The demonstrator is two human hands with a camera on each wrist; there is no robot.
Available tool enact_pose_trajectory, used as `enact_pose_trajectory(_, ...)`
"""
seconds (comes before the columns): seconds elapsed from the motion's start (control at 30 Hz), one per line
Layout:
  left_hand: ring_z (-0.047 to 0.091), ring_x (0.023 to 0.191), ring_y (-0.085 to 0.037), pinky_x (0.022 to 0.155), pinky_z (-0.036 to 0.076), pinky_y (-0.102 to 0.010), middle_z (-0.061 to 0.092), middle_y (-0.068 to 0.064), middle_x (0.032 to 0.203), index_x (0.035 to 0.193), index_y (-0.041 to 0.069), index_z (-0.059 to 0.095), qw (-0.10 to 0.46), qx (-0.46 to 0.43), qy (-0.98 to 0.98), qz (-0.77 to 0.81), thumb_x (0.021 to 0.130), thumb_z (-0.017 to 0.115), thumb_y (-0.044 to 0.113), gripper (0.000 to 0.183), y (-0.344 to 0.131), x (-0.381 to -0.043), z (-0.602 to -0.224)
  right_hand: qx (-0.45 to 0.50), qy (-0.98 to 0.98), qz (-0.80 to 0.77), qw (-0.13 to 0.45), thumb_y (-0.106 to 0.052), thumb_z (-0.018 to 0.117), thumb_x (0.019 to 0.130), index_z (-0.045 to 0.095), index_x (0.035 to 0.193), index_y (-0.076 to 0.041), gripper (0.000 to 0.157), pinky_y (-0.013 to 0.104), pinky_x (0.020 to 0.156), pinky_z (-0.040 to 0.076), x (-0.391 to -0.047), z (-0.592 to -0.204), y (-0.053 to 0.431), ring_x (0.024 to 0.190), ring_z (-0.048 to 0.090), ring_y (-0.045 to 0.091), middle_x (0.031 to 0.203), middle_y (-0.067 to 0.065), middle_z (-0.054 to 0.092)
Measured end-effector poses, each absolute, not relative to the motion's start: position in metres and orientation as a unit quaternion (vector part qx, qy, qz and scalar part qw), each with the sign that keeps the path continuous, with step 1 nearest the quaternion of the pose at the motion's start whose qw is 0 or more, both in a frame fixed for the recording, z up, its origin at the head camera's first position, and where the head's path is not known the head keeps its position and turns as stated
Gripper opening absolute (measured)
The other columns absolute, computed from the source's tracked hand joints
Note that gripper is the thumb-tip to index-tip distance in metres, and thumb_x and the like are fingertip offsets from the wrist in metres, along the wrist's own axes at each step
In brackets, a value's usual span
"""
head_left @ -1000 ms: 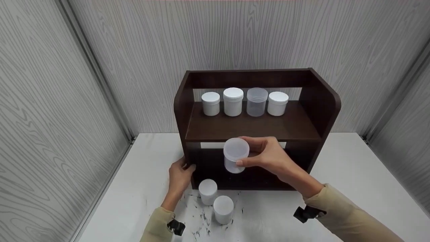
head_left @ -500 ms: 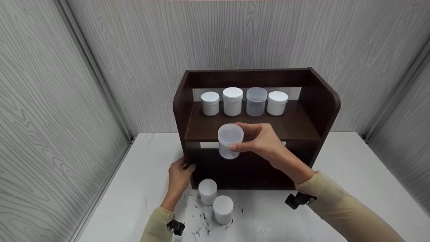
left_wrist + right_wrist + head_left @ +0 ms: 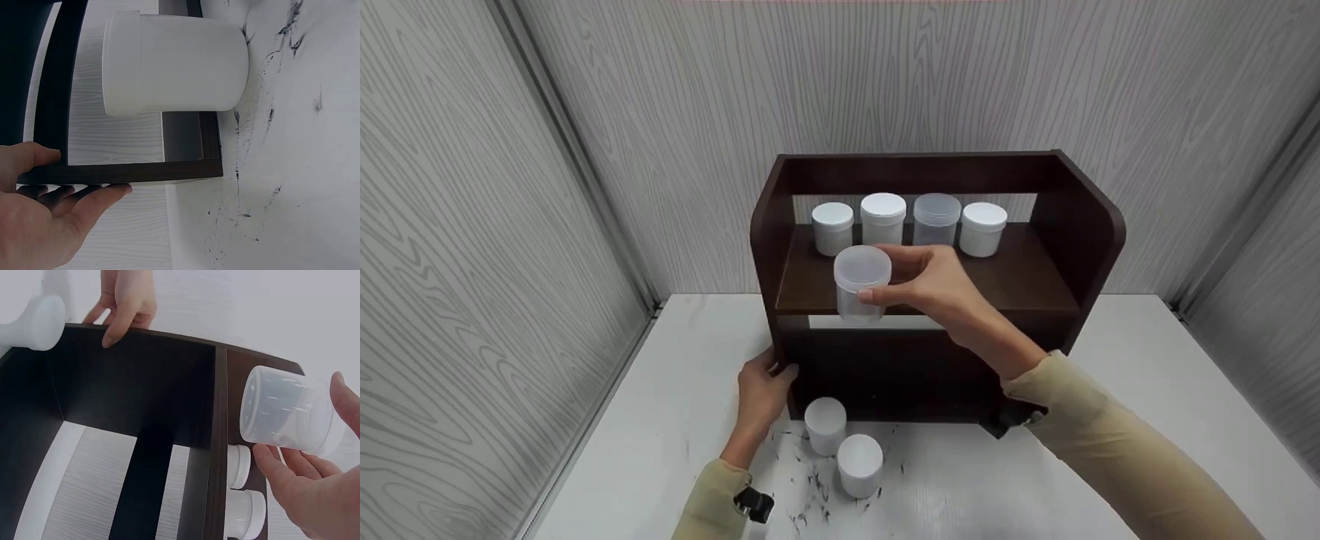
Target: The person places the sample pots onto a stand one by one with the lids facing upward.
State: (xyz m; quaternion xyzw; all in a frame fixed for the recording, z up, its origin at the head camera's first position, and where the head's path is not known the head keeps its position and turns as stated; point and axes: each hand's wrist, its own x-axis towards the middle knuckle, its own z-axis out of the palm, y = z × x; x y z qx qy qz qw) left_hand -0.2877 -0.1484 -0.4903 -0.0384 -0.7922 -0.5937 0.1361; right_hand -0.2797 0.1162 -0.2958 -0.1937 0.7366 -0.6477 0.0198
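Observation:
In the head view my right hand [image 3: 941,289] pinches a translucent lidded jar [image 3: 861,270] between thumb and fingers. The jar is upright, before the front edge of the brown two-tier shelf's upper board [image 3: 1024,281]. The right wrist view shows this clear-walled jar [image 3: 275,408] with my fingers around its lidded end. My left hand [image 3: 761,394] grips the shelf's left side panel; in the left wrist view, the thumb lies on one face of that panel [image 3: 146,173] and the fingers on the other. Two white jars [image 3: 826,426] [image 3: 860,466] stand on the table beside that hand.
Along the upper board stand a short white jar [image 3: 833,229], a taller white jar [image 3: 883,214], a translucent jar [image 3: 937,214] and another short white jar [image 3: 982,229]. Dark scuffs mark the white table [image 3: 960,487]. Grey wood-patterned walls [image 3: 705,150] enclose it.
My right hand has lifted the translucent jar from in front of the lower compartment to the upper board's level, shifting slightly left. The left hand keeps its grip on the side panel.

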Motion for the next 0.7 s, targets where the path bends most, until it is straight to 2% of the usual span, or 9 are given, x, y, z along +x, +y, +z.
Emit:
enact_pose_trajectory(0.23, 0.063, 0.127, -0.041, 0.101, 0.056, -0.046, 0.061, -0.029, 0.140, 0.144, -0.010, 0.056, 0.137, -0.037, -0.793, -0.593, 0.100, 0.065, 0.007, 0.048, -0.148, -0.289, -0.491, -0.162, 0.746, -0.646, 0.014, -0.011, 0.093, 0.079, 0.065, 0.142, -0.002, 0.070, 0.037, 0.100, 0.056, -0.297, -0.294, 0.111, 0.110, 0.072, 0.023, 0.118, 0.011, 0.077)
enact_pose_trajectory(0.5, 0.064, 0.126, -0.040, 0.101, 0.055, -0.047, 0.063, -0.028, 0.138, 0.142, -0.010, 0.059, 0.140, -0.037, -0.792, -0.594, 0.099, 0.065, 0.006, 0.046, -0.149, -0.289, -0.491, -0.151, 0.753, -0.640, 0.000, -0.014, 0.094, 0.079, 0.065, 0.143, -0.004, 0.071, 0.035, 0.102, 0.054, -0.308, -0.293, 0.098, 0.111, 0.070, 0.021, 0.119, 0.010, 0.076)
enact_pose_trajectory(0.7, 0.060, 0.129, -0.043, 0.101, 0.055, -0.047, 0.059, -0.030, 0.142, 0.147, -0.013, 0.051, 0.132, -0.030, -0.801, -0.584, 0.101, 0.064, 0.008, 0.052, -0.148, -0.287, -0.490, -0.143, 0.757, -0.638, 0.000, -0.017, 0.096, 0.078, 0.063, 0.145, -0.003, 0.075, 0.036, 0.108, 0.049, -0.316, -0.294, 0.091, 0.119, 0.066, 0.020, 0.127, 0.007, 0.073)
